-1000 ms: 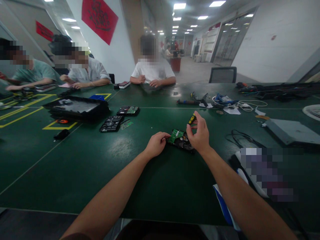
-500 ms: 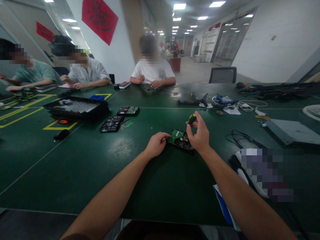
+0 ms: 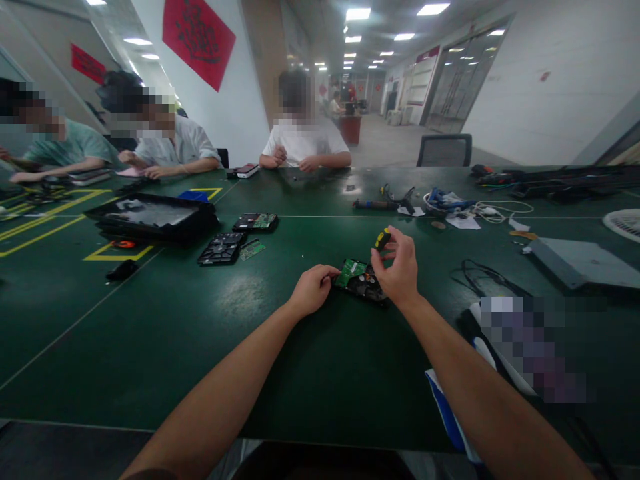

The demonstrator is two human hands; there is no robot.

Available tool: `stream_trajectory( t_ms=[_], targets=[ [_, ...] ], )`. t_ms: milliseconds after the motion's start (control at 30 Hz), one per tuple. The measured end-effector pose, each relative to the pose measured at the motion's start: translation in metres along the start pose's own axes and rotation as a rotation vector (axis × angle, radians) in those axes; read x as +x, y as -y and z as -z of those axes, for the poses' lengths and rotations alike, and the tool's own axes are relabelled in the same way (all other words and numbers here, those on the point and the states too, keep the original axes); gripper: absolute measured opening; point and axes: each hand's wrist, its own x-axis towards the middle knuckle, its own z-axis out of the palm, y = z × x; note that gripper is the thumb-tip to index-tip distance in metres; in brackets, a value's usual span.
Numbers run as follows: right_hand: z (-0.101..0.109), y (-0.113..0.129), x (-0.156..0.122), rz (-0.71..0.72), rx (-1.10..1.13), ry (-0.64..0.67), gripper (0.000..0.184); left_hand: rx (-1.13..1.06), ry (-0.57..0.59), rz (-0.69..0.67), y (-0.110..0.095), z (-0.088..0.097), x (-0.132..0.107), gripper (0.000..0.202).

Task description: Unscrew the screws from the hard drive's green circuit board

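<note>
A hard drive lies on the green table in front of me, its green circuit board facing up. My left hand is closed on the drive's left edge, with the fingertips at the corner by the board. In my right hand a small black and yellow screwdriver is pinched by its handle, above the drive's right end. The hand hides the screwdriver's shaft and tip, so I cannot tell where the tip rests.
To the left are two more hard drives, a loose circuit board and a black tray. A flat grey metal case and cables lie on the right. Several people sit along the far side.
The fingers of my right hand have shifted slightly around the screwdriver handle, which looks turned a little. My left hand and the hard drive stay in place.
</note>
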Motion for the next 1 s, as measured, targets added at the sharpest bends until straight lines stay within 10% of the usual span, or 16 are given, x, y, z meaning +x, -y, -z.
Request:
stream_trajectory(
  t_ms=[1000],
  targets=[
    [0.0011,-0.0004,0.0020,-0.025,-0.030,0.062,0.066,-0.004,0.010,-0.010,-0.0034,0.0018,-0.0005,0.040]
  ],
)
